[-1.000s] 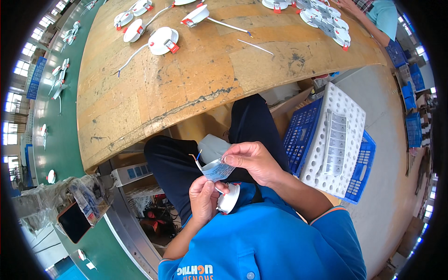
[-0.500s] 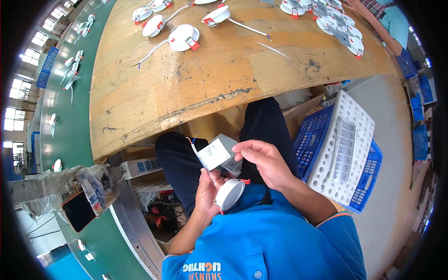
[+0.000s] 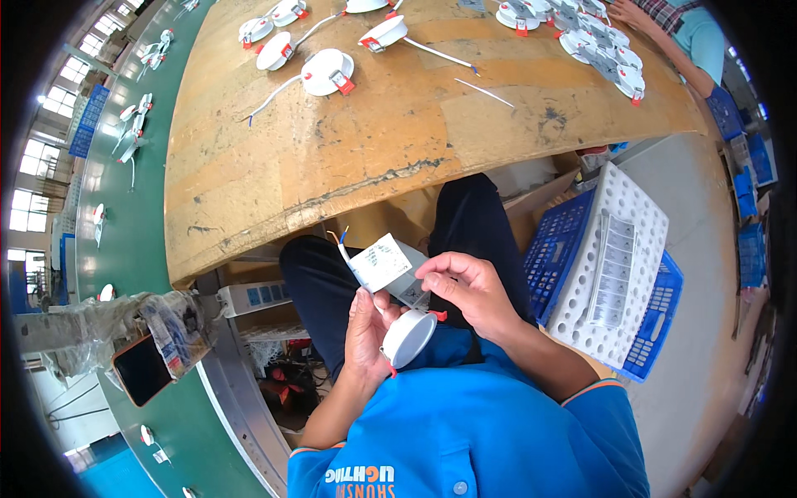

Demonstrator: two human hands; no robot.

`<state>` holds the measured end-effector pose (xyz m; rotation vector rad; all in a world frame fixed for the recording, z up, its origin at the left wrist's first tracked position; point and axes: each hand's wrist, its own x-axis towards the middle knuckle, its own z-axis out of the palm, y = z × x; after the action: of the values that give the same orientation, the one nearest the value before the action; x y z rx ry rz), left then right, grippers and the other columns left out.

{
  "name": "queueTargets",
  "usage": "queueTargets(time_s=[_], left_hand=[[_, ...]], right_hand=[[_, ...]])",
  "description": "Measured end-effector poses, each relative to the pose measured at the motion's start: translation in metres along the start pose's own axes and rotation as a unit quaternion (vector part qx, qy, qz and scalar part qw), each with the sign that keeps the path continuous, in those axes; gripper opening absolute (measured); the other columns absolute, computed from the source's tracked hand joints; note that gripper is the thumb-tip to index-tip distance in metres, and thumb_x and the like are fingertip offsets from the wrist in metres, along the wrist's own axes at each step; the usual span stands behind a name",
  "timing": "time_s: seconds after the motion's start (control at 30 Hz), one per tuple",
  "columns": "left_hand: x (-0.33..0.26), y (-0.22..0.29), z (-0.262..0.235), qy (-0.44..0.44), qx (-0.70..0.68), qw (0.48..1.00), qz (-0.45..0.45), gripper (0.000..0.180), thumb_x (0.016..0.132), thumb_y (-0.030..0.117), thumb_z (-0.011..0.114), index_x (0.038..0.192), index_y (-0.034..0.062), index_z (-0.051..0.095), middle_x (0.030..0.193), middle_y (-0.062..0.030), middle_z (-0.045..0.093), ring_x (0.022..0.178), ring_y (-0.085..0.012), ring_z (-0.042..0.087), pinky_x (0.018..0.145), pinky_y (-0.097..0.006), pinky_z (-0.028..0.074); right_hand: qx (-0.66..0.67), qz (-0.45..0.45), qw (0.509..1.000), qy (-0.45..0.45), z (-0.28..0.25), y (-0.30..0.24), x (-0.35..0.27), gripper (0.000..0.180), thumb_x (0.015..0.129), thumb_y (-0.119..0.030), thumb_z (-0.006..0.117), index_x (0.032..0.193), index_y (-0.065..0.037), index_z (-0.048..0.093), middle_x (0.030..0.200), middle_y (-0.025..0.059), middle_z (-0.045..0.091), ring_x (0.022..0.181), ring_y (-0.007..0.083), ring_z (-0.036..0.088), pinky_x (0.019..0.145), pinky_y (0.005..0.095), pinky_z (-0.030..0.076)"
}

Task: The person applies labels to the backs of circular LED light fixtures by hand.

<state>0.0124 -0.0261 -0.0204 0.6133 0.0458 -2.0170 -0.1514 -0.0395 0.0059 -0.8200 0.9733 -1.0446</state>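
Over my lap, my left hand (image 3: 363, 330) grips a white round downlight (image 3: 408, 336) with red spring clips. My right hand (image 3: 470, 290) pinches a small white driver box (image 3: 384, 264) with a label, held just above the downlight. A short wire with blue and yellow ends sticks out of the box toward the table edge. Both hands sit below the near edge of the wooden table (image 3: 390, 141).
Several more white downlights (image 3: 327, 71) with wires lie on the far side of the table. A white perforated tray (image 3: 610, 266) rests on blue crates (image 3: 656, 319) at my right. Another person's arm (image 3: 664, 33) works at the far right. A phone (image 3: 143, 369) sits on the green conveyor at left.
The driver box has been turned so its labelled face shows, and the downlight has come lower and clearer in my left hand. The view has also shifted slightly.
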Motion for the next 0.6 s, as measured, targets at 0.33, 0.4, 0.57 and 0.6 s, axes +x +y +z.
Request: queueTargets(time_s=[0.33,0.4,0.57,0.6], left_hand=[[-0.006,-0.01,0.01,-0.024,0.158,0.981,0.113,0.016,0.081,0.02,0.057,0.082,0.0056,0.051,0.068,-0.0062,0.057,0.06,-0.0167,0.056,0.06,-0.031,0.049],[-0.007,-0.012,0.006,-0.042,0.186,0.972,0.137,0.015,0.081,0.017,0.058,0.079,0.0038,0.051,0.069,-0.0105,0.059,0.059,-0.0193,0.058,0.061,-0.033,0.049],[-0.008,-0.013,0.006,-0.043,0.192,0.971,0.134,0.013,0.081,0.015,0.057,0.08,0.0036,0.051,0.07,-0.0111,0.059,0.06,-0.0195,0.059,0.062,-0.033,0.05],[-0.008,-0.013,0.006,-0.04,0.192,0.972,0.132,0.013,0.081,0.015,0.057,0.081,0.0035,0.051,0.07,-0.0114,0.059,0.06,-0.0197,0.059,0.062,-0.033,0.05]], right_hand=[[0.136,0.014,0.991,0.002,0.0,-0.01,0.012,0.018,0.083,-0.017,0.056,0.088,0.0,0.058,0.082,0.0026,0.059,0.075,0.0052,0.052,0.068,0.0198,0.041],[0.12,0.02,0.992,-0.014,-0.001,-0.012,0.012,0.017,0.082,-0.016,0.057,0.086,0.0,0.058,0.08,0.0023,0.059,0.074,0.005,0.052,0.066,0.0195,0.041],[0.106,0.026,0.994,-0.027,-0.001,-0.012,0.009,0.017,0.08,-0.015,0.059,0.085,0.001,0.06,0.076,0.002,0.06,0.069,0.005,0.053,0.062,0.0195,0.042],[0.106,0.026,0.994,-0.027,-0.001,-0.012,0.009,0.017,0.08,-0.015,0.059,0.085,0.001,0.06,0.076,0.002,0.06,0.069,0.005,0.053,0.062,0.0195,0.042]])
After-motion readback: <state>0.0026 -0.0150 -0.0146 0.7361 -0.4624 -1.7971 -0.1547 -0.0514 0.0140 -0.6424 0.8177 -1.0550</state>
